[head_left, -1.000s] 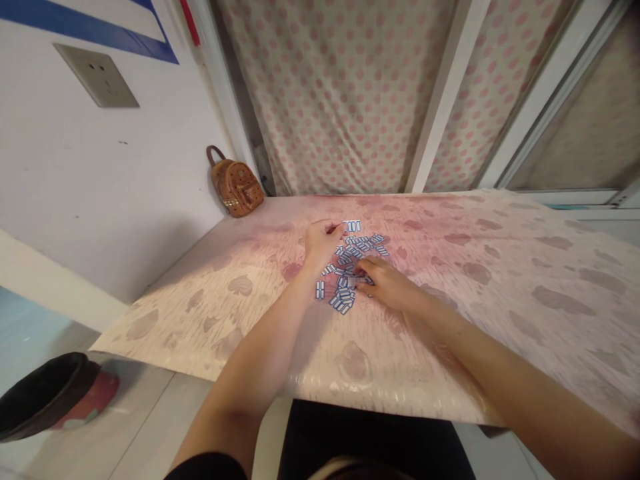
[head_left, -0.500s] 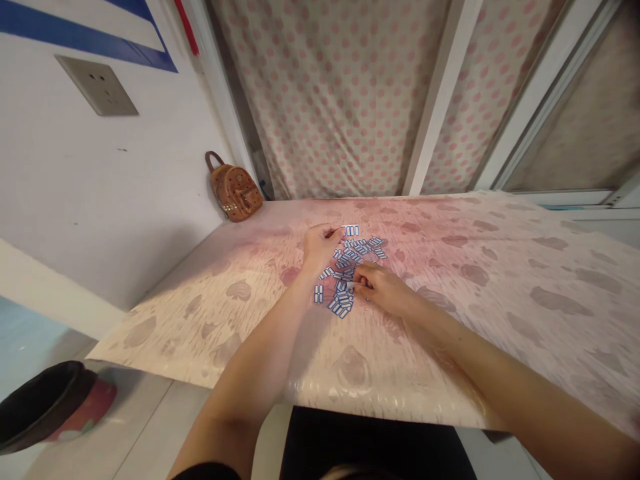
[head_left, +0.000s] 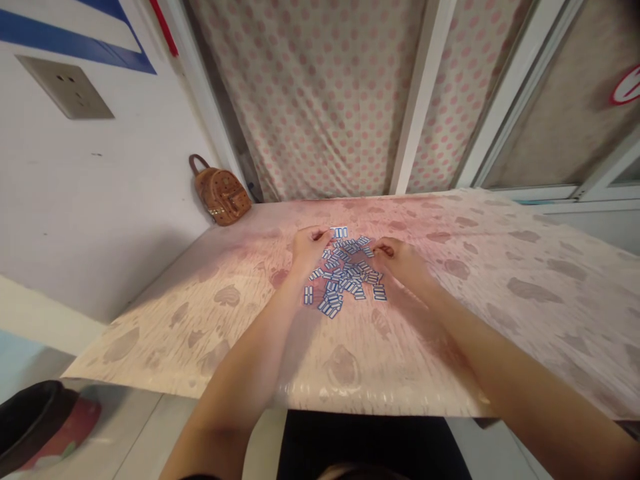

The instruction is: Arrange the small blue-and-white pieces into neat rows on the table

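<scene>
- I see a heap of small white tiles point(head_left: 346, 279) with blue markings lying on the bench point(head_left: 210, 313), straight ahead of me and between my two hands.
- My left hand point(head_left: 307, 245) sits at the heap's far-left edge, fingers curled, fingertips by a short row of tiles point(head_left: 340, 232) set side by side just beyond the heap; it seems to pinch something small there, but I cannot tell what.
- My right hand point(head_left: 403, 262) rests at the heap's far-right edge, fingers bent and tips pressed toward the nearest tiles; I cannot tell whether it actually pinches one.
- The heap runs roughly from near-left to far-right, and both hands are about equally close; the left is nearer the separate row.
- A few tiles lie loose at the near-left edge point(head_left: 309, 295) and the near-right edge point(head_left: 379, 293) of the heap.
- Each tile face shows blue bars or a blue border; too small for me to read as writing.
- A brown backpack point(head_left: 219, 192) stands in the far-left corner against the wall; its print is unreadable. A red-and-white sign point(head_left: 627, 85) at upper right is cut off.
</scene>
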{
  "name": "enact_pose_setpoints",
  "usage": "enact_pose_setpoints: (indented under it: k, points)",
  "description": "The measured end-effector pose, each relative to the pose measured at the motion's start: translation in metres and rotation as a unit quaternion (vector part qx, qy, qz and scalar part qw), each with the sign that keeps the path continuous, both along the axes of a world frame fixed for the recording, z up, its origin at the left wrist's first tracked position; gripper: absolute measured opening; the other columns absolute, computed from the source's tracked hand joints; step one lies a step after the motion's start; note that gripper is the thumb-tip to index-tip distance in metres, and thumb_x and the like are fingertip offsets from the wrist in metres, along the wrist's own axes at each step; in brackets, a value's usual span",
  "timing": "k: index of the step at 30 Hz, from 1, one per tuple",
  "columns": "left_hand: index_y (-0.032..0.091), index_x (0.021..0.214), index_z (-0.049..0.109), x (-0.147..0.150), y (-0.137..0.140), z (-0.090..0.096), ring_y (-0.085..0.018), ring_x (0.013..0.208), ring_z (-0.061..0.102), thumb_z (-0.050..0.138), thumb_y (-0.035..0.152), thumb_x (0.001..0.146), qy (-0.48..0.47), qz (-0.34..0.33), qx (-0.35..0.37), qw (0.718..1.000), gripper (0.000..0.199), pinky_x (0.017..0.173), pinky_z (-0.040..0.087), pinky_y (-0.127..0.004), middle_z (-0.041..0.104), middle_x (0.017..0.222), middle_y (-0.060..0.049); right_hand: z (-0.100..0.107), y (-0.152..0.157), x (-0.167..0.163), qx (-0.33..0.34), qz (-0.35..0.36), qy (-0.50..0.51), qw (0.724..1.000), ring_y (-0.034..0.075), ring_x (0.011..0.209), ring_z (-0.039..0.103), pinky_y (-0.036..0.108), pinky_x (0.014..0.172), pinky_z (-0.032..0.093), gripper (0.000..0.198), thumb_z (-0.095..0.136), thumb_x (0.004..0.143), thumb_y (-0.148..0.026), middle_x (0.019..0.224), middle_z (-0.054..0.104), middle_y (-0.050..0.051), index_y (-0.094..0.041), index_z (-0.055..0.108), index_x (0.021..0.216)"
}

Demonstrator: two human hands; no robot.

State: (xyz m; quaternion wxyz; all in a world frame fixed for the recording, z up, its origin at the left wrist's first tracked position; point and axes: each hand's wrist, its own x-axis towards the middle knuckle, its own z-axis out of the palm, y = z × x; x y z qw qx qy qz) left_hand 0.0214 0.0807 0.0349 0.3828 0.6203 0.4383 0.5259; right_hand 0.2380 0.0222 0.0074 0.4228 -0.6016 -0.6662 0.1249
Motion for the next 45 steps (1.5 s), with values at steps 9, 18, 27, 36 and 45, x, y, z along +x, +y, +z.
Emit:
enact_pose_setpoints:
  k: [9,18,27,36,45]
  points:
    - [0.014,0.076,0.073,0.000,0.002,0.000,-0.013,0.062,0.065,0.066,0.026,0.081,0.011,0.003,0.001,1.000,0.015,0.056,0.045,-0.021,0.074,0.074,-0.004,-0.010,-0.005,-0.018,-0.070,0.035,-0.206,0.975,0.023,0.098,0.060,0.030,0.084,0.044,0.023,0.064,0.081,-0.021,0.106,0.065,0.013,-0.013,0.064,0.103]
    - [0.015,0.075,0.073,0.002,0.008,-0.009,-0.015,0.064,0.067,0.065,0.027,0.080,0.036,0.002,0.023,0.999,0.015,0.059,0.047,-0.022,0.073,0.071,-0.005,0.001,-0.009,-0.032,-0.158,-0.040,-0.247,0.955,0.023,0.094,0.064,0.029,0.080,0.043,0.026,0.058,0.088,-0.021,0.107,0.065,0.016,-0.009,0.060,0.111]
    - [0.015,0.075,0.073,0.002,0.007,-0.011,-0.015,0.065,0.066,0.063,0.028,0.080,0.060,0.002,0.035,0.998,0.017,0.062,0.048,-0.023,0.073,0.069,-0.004,-0.008,-0.005,-0.027,-0.104,-0.052,-0.161,0.980,0.019,0.086,0.065,0.026,0.073,0.042,0.020,0.050,0.085,-0.010,0.094,0.071,0.011,-0.013,0.065,0.099]
    - [0.015,0.075,0.074,0.007,-0.001,-0.013,-0.016,0.068,0.066,0.065,0.028,0.079,0.074,-0.023,0.044,0.996,0.017,0.059,0.045,-0.022,0.073,0.072,-0.004,0.004,-0.003,-0.007,0.008,0.021,0.038,0.999,0.015,0.062,0.057,0.025,0.059,0.038,0.024,0.045,0.085,-0.028,0.065,0.064,0.001,-0.019,0.062,0.071]
    - [0.013,0.078,0.076,0.016,-0.009,-0.010,-0.016,0.068,0.067,0.066,0.029,0.081,0.061,-0.088,0.046,0.993,0.019,0.062,0.048,-0.023,0.075,0.075,-0.006,0.011,-0.008,-0.012,-0.002,0.031,0.065,0.997,0.013,0.056,0.048,0.025,0.055,0.033,0.026,0.055,0.081,-0.040,0.059,0.055,-0.001,-0.019,0.060,0.066]
